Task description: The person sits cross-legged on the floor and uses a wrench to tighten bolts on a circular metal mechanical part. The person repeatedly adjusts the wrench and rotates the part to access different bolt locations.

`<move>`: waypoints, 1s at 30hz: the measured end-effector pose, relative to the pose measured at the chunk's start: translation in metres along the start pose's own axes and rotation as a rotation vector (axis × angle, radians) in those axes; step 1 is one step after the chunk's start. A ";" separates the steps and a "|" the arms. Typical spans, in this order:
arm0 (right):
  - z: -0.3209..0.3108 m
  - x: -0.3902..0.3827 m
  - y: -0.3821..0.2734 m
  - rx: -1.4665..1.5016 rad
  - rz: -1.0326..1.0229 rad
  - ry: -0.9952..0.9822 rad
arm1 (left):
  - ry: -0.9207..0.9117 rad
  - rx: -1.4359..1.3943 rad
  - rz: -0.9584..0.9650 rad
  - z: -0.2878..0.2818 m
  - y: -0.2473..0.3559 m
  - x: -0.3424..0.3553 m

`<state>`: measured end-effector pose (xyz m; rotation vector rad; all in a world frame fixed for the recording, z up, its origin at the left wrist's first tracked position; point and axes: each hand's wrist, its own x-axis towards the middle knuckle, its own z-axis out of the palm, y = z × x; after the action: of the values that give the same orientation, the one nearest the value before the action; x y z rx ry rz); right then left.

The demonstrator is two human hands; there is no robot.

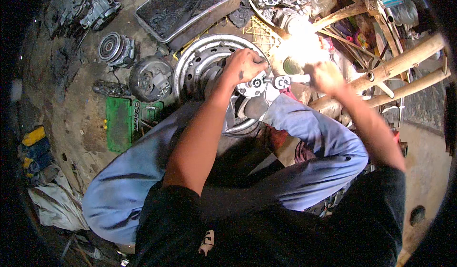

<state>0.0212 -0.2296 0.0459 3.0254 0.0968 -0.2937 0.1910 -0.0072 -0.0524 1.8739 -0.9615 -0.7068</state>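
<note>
A ratchet wrench lies sideways in front of me, its round head against a silvery metal machine part with a bolt-like centre. Around the wrench's handle end my right hand is closed, slightly blurred and partly washed out by glare. My left hand is closed over the top of the metal part, with dark grease on the skin. Both hands work above a steel wheel rim that lies flat between my bent legs. The underside of the metal part is hidden.
An open green socket case lies left of my knee. Beyond it are a pulley unit and a round black part. A grimy tray stands ahead. A glaring lamp and bamboo poles crowd the right.
</note>
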 end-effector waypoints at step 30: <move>-0.075 0.137 0.003 -0.377 -0.696 -0.127 | 0.041 0.024 0.097 0.007 -0.004 0.002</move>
<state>0.1699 -0.2178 0.0923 2.4877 1.0646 -0.4518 0.1885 -0.0109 -0.0592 1.8425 -1.0317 -0.5994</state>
